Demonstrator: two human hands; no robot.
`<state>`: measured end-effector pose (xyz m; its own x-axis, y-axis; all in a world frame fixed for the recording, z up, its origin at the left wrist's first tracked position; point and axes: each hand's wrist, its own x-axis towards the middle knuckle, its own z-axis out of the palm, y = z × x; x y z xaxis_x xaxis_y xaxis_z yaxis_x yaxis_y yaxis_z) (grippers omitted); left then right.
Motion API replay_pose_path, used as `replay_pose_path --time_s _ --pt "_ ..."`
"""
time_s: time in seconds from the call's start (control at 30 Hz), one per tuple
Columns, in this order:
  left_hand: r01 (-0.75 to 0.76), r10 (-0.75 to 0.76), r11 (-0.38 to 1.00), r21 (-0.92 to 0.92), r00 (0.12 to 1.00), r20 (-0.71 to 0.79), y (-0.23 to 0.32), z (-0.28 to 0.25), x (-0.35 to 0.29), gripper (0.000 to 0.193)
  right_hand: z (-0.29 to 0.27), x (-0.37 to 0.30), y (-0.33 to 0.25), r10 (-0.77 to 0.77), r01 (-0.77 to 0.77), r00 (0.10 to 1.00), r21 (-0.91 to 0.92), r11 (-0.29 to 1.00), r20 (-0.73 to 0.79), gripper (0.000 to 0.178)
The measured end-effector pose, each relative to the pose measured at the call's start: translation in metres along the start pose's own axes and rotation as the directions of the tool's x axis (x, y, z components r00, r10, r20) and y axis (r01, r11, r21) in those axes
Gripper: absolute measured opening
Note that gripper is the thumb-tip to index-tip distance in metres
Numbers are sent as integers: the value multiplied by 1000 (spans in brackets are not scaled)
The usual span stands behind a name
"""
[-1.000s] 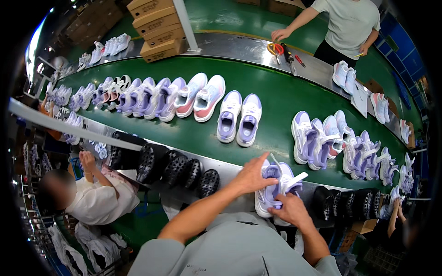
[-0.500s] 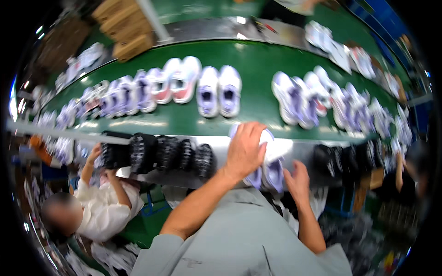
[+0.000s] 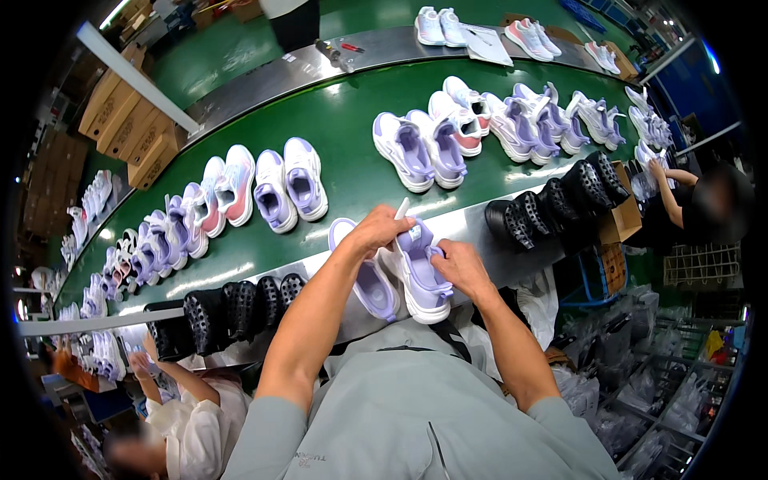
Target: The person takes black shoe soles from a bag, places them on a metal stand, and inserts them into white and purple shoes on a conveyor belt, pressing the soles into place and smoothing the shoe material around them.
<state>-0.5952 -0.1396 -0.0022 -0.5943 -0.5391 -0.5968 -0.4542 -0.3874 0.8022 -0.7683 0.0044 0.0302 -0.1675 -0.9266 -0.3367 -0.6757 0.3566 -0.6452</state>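
Just in front of me, over the metal ledge, is a white-and-lavender sneaker (image 3: 418, 272) with its opening up and heel toward me. My left hand (image 3: 381, 230) is closed on its front end, around the tongue, where a narrow white piece sticks up between thumb and fingers. My right hand (image 3: 464, 269) grips the right side of the collar, fingertips at the opening's edge. Its lavender-lined mate (image 3: 373, 290) lies on the ledge to the left, partly covered by my left wrist.
A green conveyor belt (image 3: 346, 172) carries several pairs of sneakers, with a lavender pair (image 3: 290, 186) ahead left and another (image 3: 420, 150) ahead right. Black studded shoe-shaped forms (image 3: 240, 308) line the ledge on both sides. One co-worker (image 3: 192, 424) sits left, another (image 3: 680, 200) right.
My left hand has come off the top of a shoe and now pinches the front of one sneaker. My right hand, formerly apart and open, has taken its collar. The view has turned.
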Motion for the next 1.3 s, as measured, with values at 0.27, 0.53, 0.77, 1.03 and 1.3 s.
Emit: replay_pose_path --time_s 0.27,0.53,0.77,1.03,1.3 --pt "164 -176 966 -200 984 -41 -2 18 11 30 11 5 34 -137 137 987 -4 991 -78 24" --pt "-193 169 977 -94 961 -221 -36 54 6 28 -52 -39 77 -88 124 751 9 992 -654 36" --pt "-234 192 954 -189 957 -219 -16 75 5 26 -233 -43 172 -169 -445 488 -411 796 -856 65" --pt "-238 217 966 -104 960 -180 -39 69 20 28 -271 -38 145 -336 -340 614 -623 704 -714 37" --pt "-281 305 950 135 926 -223 -49 67 42 33 -77 -66 32 -6 15 999 -178 984 49 52"
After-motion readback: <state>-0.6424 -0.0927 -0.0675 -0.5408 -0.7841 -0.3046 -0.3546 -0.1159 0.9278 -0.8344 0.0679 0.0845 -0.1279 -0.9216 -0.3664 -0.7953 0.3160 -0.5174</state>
